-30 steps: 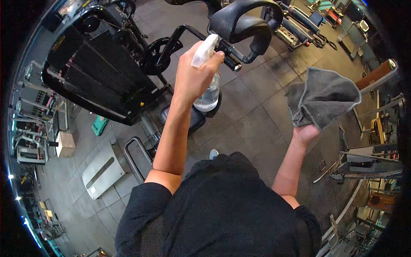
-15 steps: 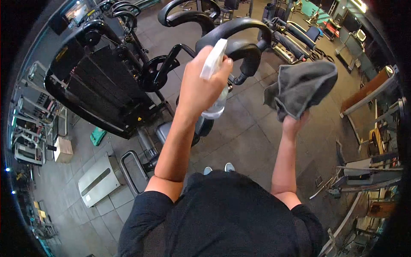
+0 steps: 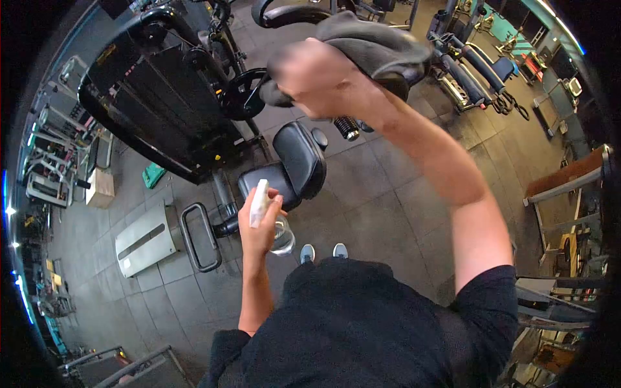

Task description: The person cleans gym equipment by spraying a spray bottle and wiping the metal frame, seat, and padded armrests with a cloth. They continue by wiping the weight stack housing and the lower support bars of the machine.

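Note:
A clear spray bottle [image 3: 283,238] with a white trigger head is in my left hand [image 3: 256,226], held low in front of my body beside the black padded seat [image 3: 299,161]. My right hand [image 3: 318,79], smeared by motion, is stretched far forward with a dark grey cloth [image 3: 378,48] bunched in it. Cloth and hand overlap the curved black padded arms [image 3: 294,14] of an exercise machine, hiding much of the nearer one. Below my right hand a ribbed black grip [image 3: 347,128] sticks out.
The machine's tall black weight-stack frame [image 3: 145,97] stands to the left, with a looped metal bar [image 3: 200,238] and a silver-grey footplate [image 3: 147,239] lower down. A green cloth-like item [image 3: 153,174] lies on the tiled floor. Further machines line the right side.
My right hand has swung forward and left with the cloth, up to the padded arms. My left hand has drawn back and down with the spray bottle, uncovering the seat.

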Demonstrator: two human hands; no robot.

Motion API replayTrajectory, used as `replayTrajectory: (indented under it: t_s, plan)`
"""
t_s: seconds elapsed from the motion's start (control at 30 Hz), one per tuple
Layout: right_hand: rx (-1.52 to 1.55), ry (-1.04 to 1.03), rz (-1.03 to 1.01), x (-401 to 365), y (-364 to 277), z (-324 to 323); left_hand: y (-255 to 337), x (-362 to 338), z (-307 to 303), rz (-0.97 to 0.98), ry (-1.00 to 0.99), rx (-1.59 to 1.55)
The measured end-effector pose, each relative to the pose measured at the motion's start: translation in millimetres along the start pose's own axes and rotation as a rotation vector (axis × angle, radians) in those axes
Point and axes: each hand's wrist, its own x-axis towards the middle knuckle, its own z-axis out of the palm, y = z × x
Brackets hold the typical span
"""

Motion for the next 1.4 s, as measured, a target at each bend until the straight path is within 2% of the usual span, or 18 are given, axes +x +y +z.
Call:
replayTrajectory:
  t_s: [0.03, 0.1, 0.17, 0.23, 0.3, 0.37, 0.43, 0.5, 0.57, 0.7, 0.77, 0.87, 0.97, 1.1, 1.17, 1.2, 1.27, 1.4]
  plan:
    - [-0.015, -0.001, -0.149, -5, 2, 1, 0, -3, 2, -0.006, 0.002, 0.006]
    - [0.038, -0.029, -0.133, -17, 17, -5, 2, 0, 7, -0.019, 0.005, 0.035]
    - [0.144, 0.196, 0.044, -30, 39, -18, 1, -4, 14, -0.023, 0.025, 0.028]
    - [0.152, 0.367, 0.507, -79, 93, 6, -3, -8, 16, -0.038, 0.028, -0.039]
    - [0.42, 0.459, 0.696, -148, 127, 34, -10, -19, 13, -0.066, 0.045, -0.077]
    - [0.361, 0.495, 0.773, -168, 142, 55, -27, -20, 8, -0.136, 0.018, -0.093]
    - [0.463, 0.489, 1.138, -162, 138, 53, -30, -24, 4, -0.159, 0.028, -0.092]
    - [0.287, 0.403, 1.122, -139, 128, 36, -29, -23, -2, -0.143, 0.03, -0.055]
    - [0.448, 0.425, 1.027, -99, 104, 6, -30, -19, -12, -0.119, 0.034, -0.063]
    - [0.073, 0.274, 0.399, -25, 38, -6, -24, -3, -34, -0.116, 0.028, -0.036]
    - [0.135, 0.041, 0.216, -9, 8, -19, -24, 9, -41, -0.115, 0.024, 0.034]
    - [0.163, 0.142, 0.099, -24, 20, -16, -21, 24, -49, -0.12, -0.024, 0.044]
    - [0.064, 0.451, 0.243, -62, 67, 9, -22, 33, -56, -0.128, -0.046, 0.034]
    - [0.441, 0.611, 1.071, -123, 106, 27, -26, 21, -75, -0.079, -0.027, 0.012]
    - [-0.27, 0.37, 0.718, -168, 147, 67, -27, 14, -85, -0.067, -0.011, -0.004]
    - [0.325, 0.472, 1.168, -135, 125, 40, -28, 8, -88, -0.071, 0.001, -0.006]
    - [0.257, 0.482, 1.01, -84, 87, 14, -30, -2, -96, -0.095, 0.009, 0.024]
    - [0.079, 0.228, 0.328, -13, 12, -7, -42, 0, -99, -0.069, 0.004, 0.001]
